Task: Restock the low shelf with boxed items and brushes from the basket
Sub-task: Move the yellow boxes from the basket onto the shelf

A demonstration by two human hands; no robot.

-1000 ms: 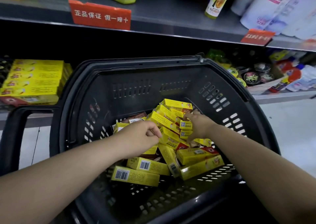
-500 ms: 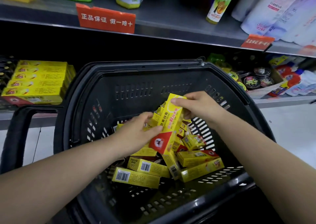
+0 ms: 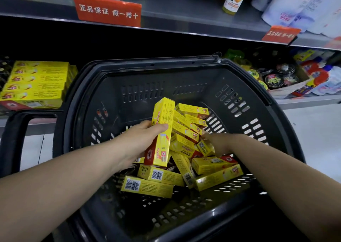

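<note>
A black plastic basket (image 3: 273, 101) sits in front of me with several yellow boxes (image 3: 217, 179) piled inside. My left hand (image 3: 142, 140) grips one long yellow box (image 3: 163, 123) and holds it upright above the pile. My right hand (image 3: 215, 142) reaches down into the pile, with its fingers on a small yellow box (image 3: 203, 146); the fingertips are partly hidden by the boxes. On the low shelf (image 3: 304, 101) behind the basket, at the left, lies a stack of matching yellow boxes (image 3: 36, 82).
The basket's black handle (image 3: 13, 140) loops out at the left. Round tins (image 3: 276, 79) and pouches crowd the low shelf's right side. An upper shelf carries bottles and red price tags (image 3: 108, 10). White floor tiles show at the right.
My left hand has taken the long yellow box alone and raised it upright. My right hand let go of its top end and dropped back down into the pile.
</note>
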